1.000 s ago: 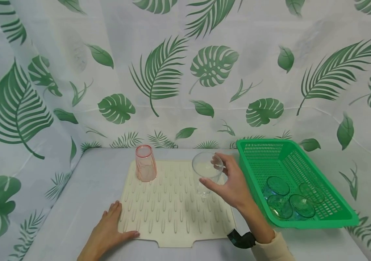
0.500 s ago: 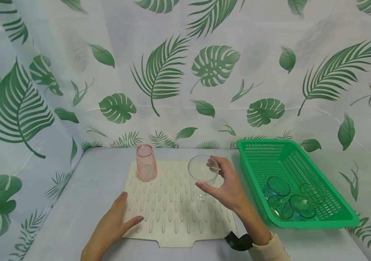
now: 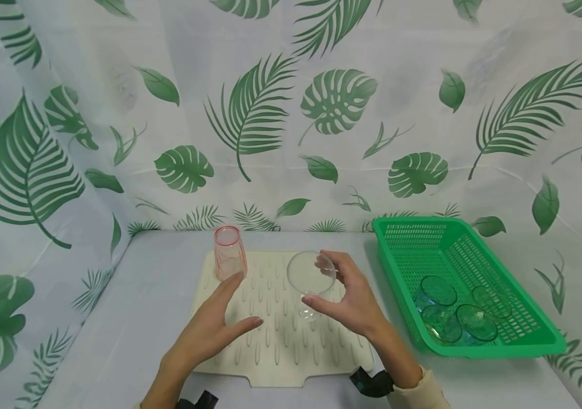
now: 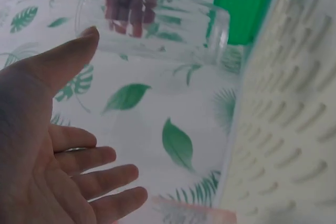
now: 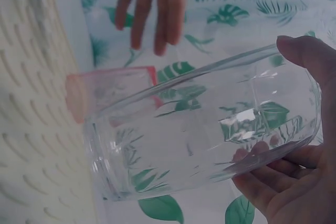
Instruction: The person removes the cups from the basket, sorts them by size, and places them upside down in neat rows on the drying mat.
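My right hand (image 3: 354,301) holds a clear drinking glass (image 3: 311,278) near its wide mouth, thumb on one side and fingers on the other. The glass is mouth up, its narrower base just above the cream ridged mat (image 3: 273,360); contact with the mat cannot be made out. Left of it, my left hand (image 3: 206,329) has its fingers extended and thumb apart. In the left wrist view that hand (image 4: 68,156) holds nothing, with the clear glass (image 4: 157,24) beyond its thumb. A pink-tinted glass (image 3: 230,253) with a red edge on top stands at the mat's back left.
A green plastic basket (image 3: 506,350) stands right of the mat. Several tinted glasses (image 3: 477,324) are at its near end. A white cloth with green leaves (image 3: 275,187) hangs behind the table (image 3: 112,341).
My left hand has lifted from the mat's left edge and moved right and forward toward the clear glass. The right hand has brought that glass slightly left and nearer. The pink glass stays put.
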A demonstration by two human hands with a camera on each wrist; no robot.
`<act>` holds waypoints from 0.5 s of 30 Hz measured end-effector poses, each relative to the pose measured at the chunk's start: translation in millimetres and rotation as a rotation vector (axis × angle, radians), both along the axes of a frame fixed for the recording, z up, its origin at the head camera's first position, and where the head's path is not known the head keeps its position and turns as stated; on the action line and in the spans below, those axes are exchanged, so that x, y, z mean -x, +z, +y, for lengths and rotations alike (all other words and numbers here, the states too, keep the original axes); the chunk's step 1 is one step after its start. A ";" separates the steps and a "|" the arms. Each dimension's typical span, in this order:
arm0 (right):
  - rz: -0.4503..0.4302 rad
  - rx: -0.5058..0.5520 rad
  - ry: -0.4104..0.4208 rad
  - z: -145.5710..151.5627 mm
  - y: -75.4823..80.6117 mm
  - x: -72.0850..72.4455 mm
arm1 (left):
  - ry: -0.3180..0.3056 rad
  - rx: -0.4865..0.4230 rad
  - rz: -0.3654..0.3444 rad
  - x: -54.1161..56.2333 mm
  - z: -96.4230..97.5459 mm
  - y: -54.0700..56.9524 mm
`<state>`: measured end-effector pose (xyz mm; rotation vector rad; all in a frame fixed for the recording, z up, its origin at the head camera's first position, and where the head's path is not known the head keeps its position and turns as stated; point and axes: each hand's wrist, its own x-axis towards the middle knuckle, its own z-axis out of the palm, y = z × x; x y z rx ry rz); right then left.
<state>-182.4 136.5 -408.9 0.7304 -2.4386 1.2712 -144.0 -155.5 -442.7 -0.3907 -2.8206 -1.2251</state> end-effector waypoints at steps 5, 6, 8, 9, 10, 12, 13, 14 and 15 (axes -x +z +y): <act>-0.013 -0.001 0.036 -1.2 -0.2 -3.0 | -0.105 -0.139 0.043 5.8 18.0 12.8; -0.013 0.002 0.044 -1.4 -0.4 -3.3 | -0.127 -0.162 0.056 7.4 21.3 14.7; -0.011 0.007 0.059 -2.1 -0.5 -3.8 | -0.165 -0.189 0.079 10.2 27.4 18.3; -0.011 0.011 0.067 -2.4 -0.4 -4.2 | -0.181 -0.198 0.088 11.7 30.1 19.7; -0.011 0.014 0.077 -2.8 -0.4 -4.4 | -0.196 -0.206 0.095 13.0 32.7 21.3; -0.015 0.015 0.091 -3.3 -0.5 -4.7 | -0.218 -0.203 0.099 15.2 37.6 24.0; -0.018 0.014 0.096 -3.6 -0.4 -4.9 | -0.232 -0.205 0.099 16.2 39.7 25.3; -0.021 0.016 0.104 -3.6 -0.6 -5.1 | -0.245 -0.210 0.098 17.3 41.7 26.4; -0.023 0.017 0.111 -3.6 -0.8 -5.3 | -0.259 -0.213 0.098 18.4 43.7 27.2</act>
